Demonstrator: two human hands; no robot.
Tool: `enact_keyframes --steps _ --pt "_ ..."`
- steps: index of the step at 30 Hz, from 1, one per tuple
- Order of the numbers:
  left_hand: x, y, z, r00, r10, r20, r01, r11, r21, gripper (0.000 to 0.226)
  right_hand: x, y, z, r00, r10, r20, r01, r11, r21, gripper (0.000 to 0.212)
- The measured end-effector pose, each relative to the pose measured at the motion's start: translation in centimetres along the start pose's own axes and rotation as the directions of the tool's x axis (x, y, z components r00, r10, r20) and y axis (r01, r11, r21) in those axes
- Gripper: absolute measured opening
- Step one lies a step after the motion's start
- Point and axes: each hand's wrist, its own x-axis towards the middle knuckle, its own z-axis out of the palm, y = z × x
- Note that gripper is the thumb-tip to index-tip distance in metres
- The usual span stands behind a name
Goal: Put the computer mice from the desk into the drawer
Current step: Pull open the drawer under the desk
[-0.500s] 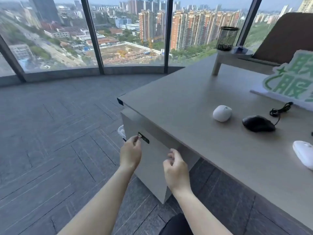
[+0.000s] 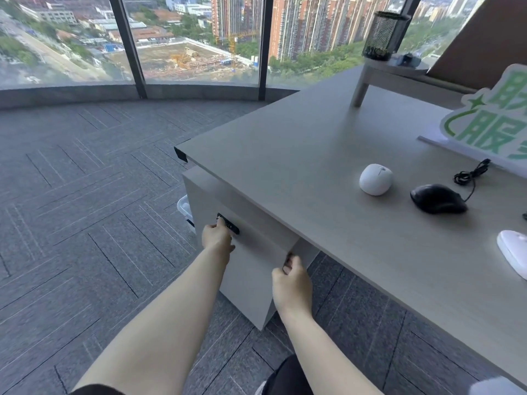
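Three mice lie on the grey desk: a round white mouse, a black corded mouse to its right, and a flat white mouse cut off by the right edge. Under the desk's left end sits the grey drawer cabinet. My left hand touches the black lock panel on the drawer front. My right hand curls its fingers around the drawer front's right edge. The drawer's inside is hidden.
A white board with green characters stands at the desk's back right, beside a small raised shelf holding a black mesh pen cup. A white plastic bin peeks out left of the cabinet. Grey carpet and tall windows lie beyond.
My right hand has moved up to the drawer front's right edge and hooked its fingers on it. My left hand stays at the lock panel.
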Motion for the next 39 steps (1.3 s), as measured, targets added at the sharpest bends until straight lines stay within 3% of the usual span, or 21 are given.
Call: enact_keyframes --steps 3,8,12,21,27,39 --pt "1.0 0.4 0.0 0.996 -0.078 0.039 0.081 0.993 -0.081 0.021 -0.1 0.4 0.2 1.0 -0.014 -0.019 0.014 1.0 -0.014 0.047" --pt "1.4 0.3 -0.5 0.994 -0.084 0.064 0.093 0.984 -0.151 0.011 -0.5 0.5 0.3 0.999 -0.029 -0.038 0.029 1.0 0.0 0.044" --pt "0.9 -0.2 -3.1 0.997 -0.073 -0.001 0.072 0.99 -0.121 0.021 -2.0 0.8 -0.4 0.994 -0.113 -0.004 0.112 0.992 -0.059 0.022" --pt "-4.2 -3.3 -14.5 0.992 -0.018 -0.123 -0.003 0.985 -0.172 0.011 -8.6 2.9 2.0 0.923 -0.251 0.293 0.287 0.954 -0.088 0.028" --pt "-6.7 -4.7 -22.4 0.985 -0.022 -0.172 -0.015 0.977 -0.213 0.028 -12.9 3.5 4.9 0.818 -0.21 0.536 0.291 0.954 -0.07 0.029" --pt "-9.8 -6.1 -30.1 0.981 0.026 -0.19 -0.06 0.983 -0.174 0.03 -18.3 4.2 8.1 0.72 -0.231 0.655 0.382 0.919 -0.096 0.033"
